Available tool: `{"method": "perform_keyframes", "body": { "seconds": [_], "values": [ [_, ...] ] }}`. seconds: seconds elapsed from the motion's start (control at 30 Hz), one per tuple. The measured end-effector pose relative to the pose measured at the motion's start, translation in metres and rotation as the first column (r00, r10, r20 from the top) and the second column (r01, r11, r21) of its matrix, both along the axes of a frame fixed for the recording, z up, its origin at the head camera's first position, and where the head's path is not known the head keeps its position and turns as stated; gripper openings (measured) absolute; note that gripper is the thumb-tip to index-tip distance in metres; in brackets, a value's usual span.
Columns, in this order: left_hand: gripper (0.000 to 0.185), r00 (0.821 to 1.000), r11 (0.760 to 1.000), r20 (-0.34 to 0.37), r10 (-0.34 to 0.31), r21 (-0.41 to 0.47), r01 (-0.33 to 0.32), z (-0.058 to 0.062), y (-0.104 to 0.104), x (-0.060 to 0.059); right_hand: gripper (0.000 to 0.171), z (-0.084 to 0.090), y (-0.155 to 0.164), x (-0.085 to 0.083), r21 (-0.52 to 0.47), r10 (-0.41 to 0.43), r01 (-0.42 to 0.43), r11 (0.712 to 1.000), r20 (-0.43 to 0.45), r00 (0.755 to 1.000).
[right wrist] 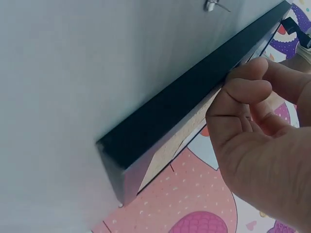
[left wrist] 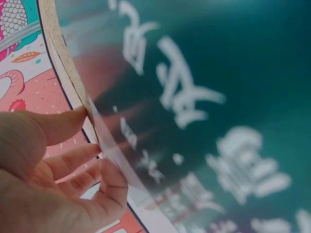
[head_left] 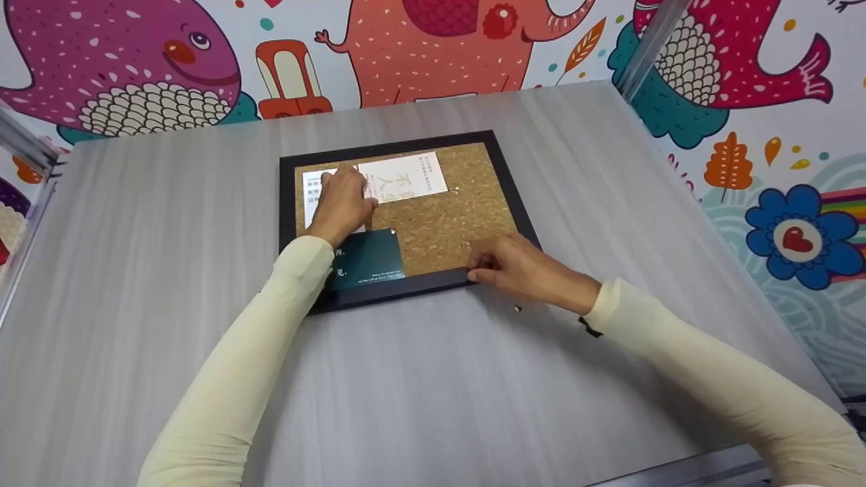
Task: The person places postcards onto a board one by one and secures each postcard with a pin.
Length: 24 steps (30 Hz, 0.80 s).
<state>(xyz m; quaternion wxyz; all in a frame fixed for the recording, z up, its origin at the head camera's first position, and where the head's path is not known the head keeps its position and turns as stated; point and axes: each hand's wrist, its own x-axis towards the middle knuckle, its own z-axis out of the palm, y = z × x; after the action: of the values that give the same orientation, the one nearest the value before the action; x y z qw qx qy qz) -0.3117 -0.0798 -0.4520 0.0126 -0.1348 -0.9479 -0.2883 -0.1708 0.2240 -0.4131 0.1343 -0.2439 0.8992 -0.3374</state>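
Cork board (head_left: pixel 446 216), black-framed, lies flat near the middle of the grey tabletop (head_left: pixel 169 284), slightly toward the far edge.

White card (head_left: pixel 404 177): on the cork at the board's far edge, printed, lying at a slight angle.

Second white card (head_left: pixel 312 196): far-left corner of the board, largely covered by the left hand (head_left: pixel 342 206). The fingers are bent down onto the card, apparently to hold it against the cork; whether they pinch a pin cannot be told.

Dark green card (head_left: pixel 369 260): near-left part of the board, white lettering, its near edge close to the frame. In the left wrist view its surface (left wrist: pixel 218 97) fills the frame, blurred.

Right hand (head_left: pixel 521 267): rests at the board's near edge toward its right corner, fingers curled, thumb and forefinger pressed together against the frame (right wrist: pixel 189 111), probably steadying the board. Whether something small sits between the fingertips cannot be told.

Pushpin (head_left: pixel 517 309): loose on the tabletop just near of the right hand, within easy reach; also visible in the right wrist view (right wrist: pixel 214 6).

Surround: cartoon animal mural (head_left: pixel 433 47) beyond the tabletop's far edge.
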Motion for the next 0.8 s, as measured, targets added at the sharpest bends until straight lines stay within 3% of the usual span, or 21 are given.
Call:
{"method": "perform_keyframes", "body": {
  "seconds": [0.17,0.4,0.5,0.6,0.73,0.8],
  "values": [
    [0.025,0.999,1.000,0.042,0.007,-0.029,-0.006,0.027,0.007,0.020,0.004,0.001,0.014,0.008,0.013,0.020,-0.020,1.000,-0.038,0.999],
    [0.026,0.998,0.999,0.057,0.015,-0.042,-0.012,0.030,0.009,0.022,0.005,0.004,0.029,0.017,0.052,0.033,-0.032,0.998,-0.019,0.999],
    [0.028,0.999,0.999,0.044,0.015,-0.034,-0.013,0.021,0.007,0.015,0.005,0.005,0.034,0.020,0.060,0.036,-0.035,0.998,-0.008,0.999],
    [0.030,0.999,1.000,0.033,0.012,-0.015,-0.012,0.001,0.002,-0.001,0.005,0.005,0.037,0.023,0.077,0.039,-0.039,0.996,0.005,0.999],
    [0.030,1.000,1.000,0.023,0.005,-0.005,-0.005,-0.016,-0.003,-0.014,0.008,0.003,0.041,0.027,0.110,0.044,-0.046,0.993,0.016,0.999],
    [0.030,1.000,1.000,0.018,0.004,-0.003,-0.004,-0.018,-0.003,-0.015,0.009,0.003,0.043,0.029,0.123,0.049,-0.051,0.991,0.022,0.999]
  ]
}}
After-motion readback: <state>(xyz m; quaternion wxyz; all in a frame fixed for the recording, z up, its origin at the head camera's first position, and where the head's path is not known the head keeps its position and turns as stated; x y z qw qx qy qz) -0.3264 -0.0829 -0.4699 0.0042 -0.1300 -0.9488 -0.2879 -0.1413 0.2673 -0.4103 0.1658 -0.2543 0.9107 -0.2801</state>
